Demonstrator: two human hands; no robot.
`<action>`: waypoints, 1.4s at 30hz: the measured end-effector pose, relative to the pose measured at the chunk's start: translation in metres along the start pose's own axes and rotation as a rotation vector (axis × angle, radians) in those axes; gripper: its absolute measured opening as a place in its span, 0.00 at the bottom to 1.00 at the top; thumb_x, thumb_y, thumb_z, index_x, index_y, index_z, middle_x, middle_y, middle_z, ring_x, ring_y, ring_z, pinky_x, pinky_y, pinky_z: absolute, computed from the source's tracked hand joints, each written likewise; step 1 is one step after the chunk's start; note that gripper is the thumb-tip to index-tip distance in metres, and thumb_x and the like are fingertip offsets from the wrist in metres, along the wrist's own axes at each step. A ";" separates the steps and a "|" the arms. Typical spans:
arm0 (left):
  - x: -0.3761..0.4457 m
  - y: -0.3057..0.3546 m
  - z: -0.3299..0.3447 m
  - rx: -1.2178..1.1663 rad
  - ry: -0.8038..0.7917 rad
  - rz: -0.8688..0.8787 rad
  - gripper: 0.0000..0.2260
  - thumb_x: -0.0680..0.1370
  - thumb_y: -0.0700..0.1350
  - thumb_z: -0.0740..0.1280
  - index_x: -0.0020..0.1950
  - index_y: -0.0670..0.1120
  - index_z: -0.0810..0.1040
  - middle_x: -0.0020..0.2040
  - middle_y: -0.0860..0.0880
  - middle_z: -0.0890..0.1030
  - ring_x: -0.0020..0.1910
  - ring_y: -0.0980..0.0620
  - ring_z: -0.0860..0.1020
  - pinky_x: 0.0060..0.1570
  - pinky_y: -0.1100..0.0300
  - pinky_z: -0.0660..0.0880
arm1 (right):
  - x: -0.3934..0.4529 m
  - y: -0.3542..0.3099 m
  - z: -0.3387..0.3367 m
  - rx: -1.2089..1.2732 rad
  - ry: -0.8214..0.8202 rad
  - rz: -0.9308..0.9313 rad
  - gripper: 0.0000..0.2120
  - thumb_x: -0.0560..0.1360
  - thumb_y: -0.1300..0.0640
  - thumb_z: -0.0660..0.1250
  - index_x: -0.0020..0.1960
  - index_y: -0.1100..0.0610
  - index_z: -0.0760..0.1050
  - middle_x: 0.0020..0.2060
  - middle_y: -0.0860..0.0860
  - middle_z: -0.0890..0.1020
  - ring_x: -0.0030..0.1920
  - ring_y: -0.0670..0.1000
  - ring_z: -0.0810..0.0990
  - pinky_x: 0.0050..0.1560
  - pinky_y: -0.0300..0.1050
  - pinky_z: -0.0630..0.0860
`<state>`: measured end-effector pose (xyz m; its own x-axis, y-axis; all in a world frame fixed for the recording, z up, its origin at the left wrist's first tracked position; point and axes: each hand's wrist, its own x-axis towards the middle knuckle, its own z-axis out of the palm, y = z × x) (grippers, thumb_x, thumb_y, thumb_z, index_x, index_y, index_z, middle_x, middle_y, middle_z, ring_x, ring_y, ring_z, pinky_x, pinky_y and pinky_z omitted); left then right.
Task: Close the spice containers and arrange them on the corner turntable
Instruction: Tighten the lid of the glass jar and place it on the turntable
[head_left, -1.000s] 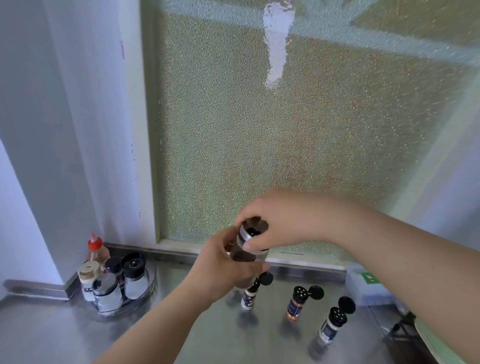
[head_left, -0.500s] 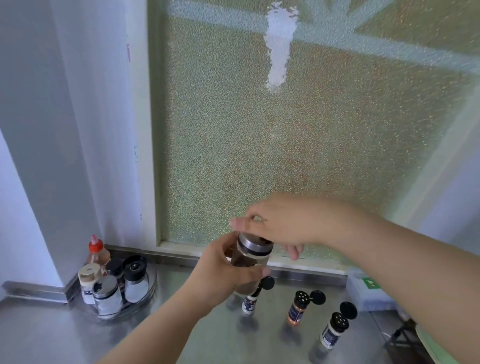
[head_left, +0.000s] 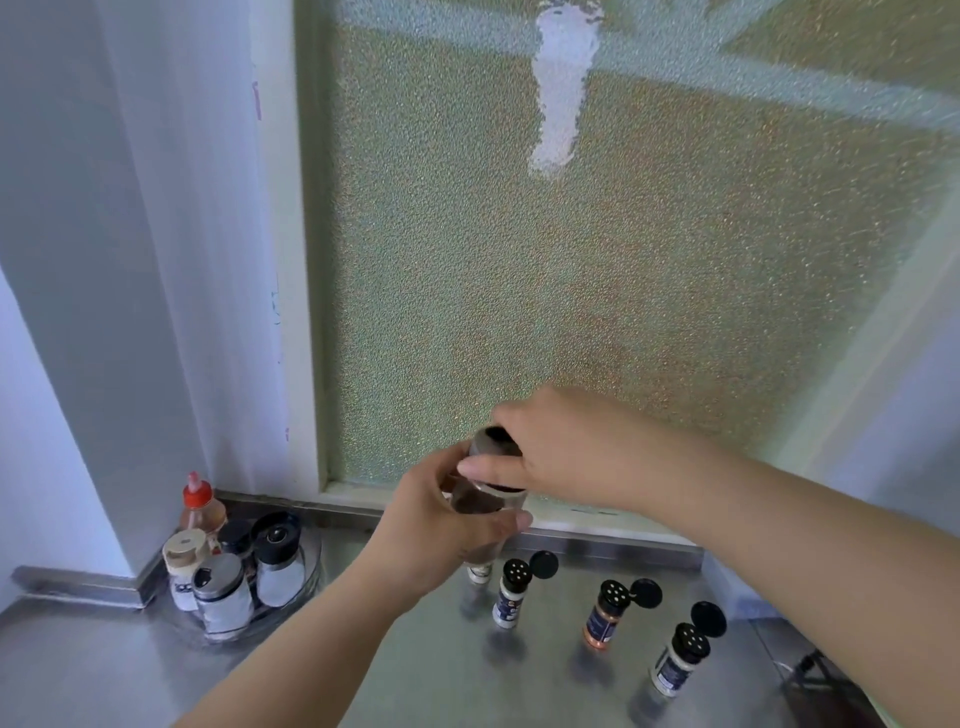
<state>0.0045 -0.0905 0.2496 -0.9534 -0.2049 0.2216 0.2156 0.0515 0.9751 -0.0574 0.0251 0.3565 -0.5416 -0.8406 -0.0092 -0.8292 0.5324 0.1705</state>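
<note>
Presently my left hand (head_left: 441, 525) clasps the dark spice jar (head_left: 480, 501) while my right hand (head_left: 550, 447) pinches its metal lid (head_left: 491, 448) shut; placing it on the corner turntable (head_left: 306, 582) should follow.

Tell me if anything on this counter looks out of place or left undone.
Three small spice bottles stand on the steel counter with black flip lids hanging open, off the turntable. A fourth is half hidden behind the left hand. Nothing looks spilled or tipped.

Steel counter (head_left: 405, 670) carries turntable (head_left: 306, 587) and three open shakers (head_left: 511, 592).
</note>
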 end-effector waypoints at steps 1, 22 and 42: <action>0.000 -0.001 -0.001 -0.004 -0.009 0.007 0.14 0.63 0.35 0.77 0.38 0.48 0.76 0.34 0.49 0.74 0.29 0.59 0.71 0.28 0.69 0.70 | 0.001 -0.003 0.003 -0.033 0.033 0.011 0.29 0.72 0.30 0.53 0.49 0.55 0.72 0.32 0.47 0.73 0.32 0.49 0.71 0.29 0.43 0.64; -0.005 -0.015 -0.052 -0.086 0.053 -0.015 0.16 0.62 0.31 0.75 0.34 0.50 0.76 0.32 0.45 0.74 0.31 0.51 0.69 0.27 0.63 0.67 | 0.050 -0.041 0.024 -0.134 0.158 -0.075 0.29 0.69 0.26 0.53 0.45 0.54 0.65 0.29 0.47 0.66 0.32 0.53 0.68 0.29 0.45 0.58; -0.003 -0.031 -0.071 -0.032 0.055 -0.071 0.15 0.63 0.32 0.76 0.36 0.49 0.74 0.30 0.53 0.74 0.32 0.54 0.69 0.31 0.63 0.69 | 0.068 -0.047 0.040 -0.001 0.150 -0.107 0.25 0.74 0.32 0.50 0.48 0.55 0.64 0.32 0.51 0.71 0.35 0.55 0.70 0.35 0.47 0.65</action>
<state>0.0159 -0.1609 0.2185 -0.9536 -0.2602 0.1515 0.1557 0.0045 0.9878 -0.0610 -0.0529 0.3081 -0.4235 -0.8980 0.1196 -0.8809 0.4390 0.1770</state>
